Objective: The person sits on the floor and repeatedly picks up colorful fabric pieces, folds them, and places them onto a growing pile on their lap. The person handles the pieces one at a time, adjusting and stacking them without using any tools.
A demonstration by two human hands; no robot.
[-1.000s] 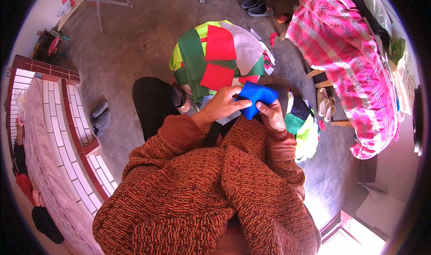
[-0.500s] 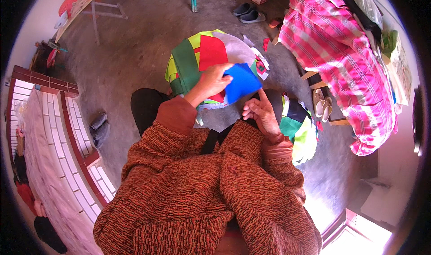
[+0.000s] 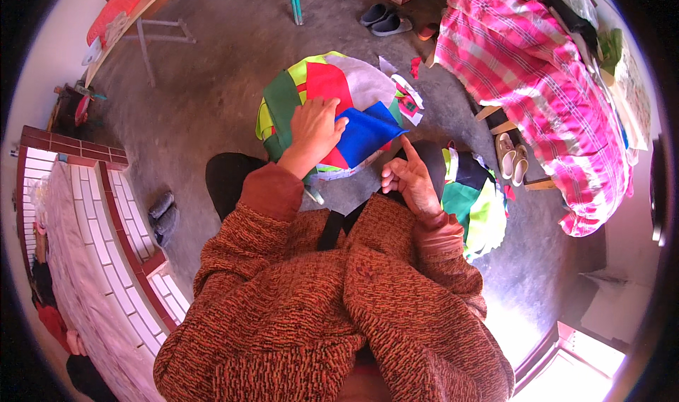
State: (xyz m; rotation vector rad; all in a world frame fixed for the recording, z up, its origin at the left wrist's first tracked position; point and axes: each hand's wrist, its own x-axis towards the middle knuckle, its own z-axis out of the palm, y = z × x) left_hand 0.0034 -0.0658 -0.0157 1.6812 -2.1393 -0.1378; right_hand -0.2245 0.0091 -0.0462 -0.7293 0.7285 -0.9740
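A blue cloth piece (image 3: 368, 130) lies slanted across a round heap of cloth pieces (image 3: 283, 98) in front of my knees, its near edge folded over. My left hand (image 3: 315, 135) rests at the blue piece's left side, fingers stretched over a red cloth piece (image 3: 329, 82), thumb by the blue edge. My right hand (image 3: 414, 176) is to the right of it. Its index finger reaches up to the blue corner, while the other fingers curl against the thumb; what they hold, if anything, is hidden. A grey cloth piece (image 3: 371, 80) covers the heap's far right.
By my right knee sits another bundle of green, black and yellow cloth (image 3: 470, 200). Scraps (image 3: 408, 94) lie beside the heap. A pink plaid cloth (image 3: 523, 98) drapes furniture at right. Dark slippers (image 3: 387, 21), pale shoes (image 3: 511, 158) and grey shoes (image 3: 163, 214) stand on the floor.
The blue piece has come down onto the heap and its edge has folded. My left hand has loosened its pinch and moved slightly left. My right hand has hardly moved.
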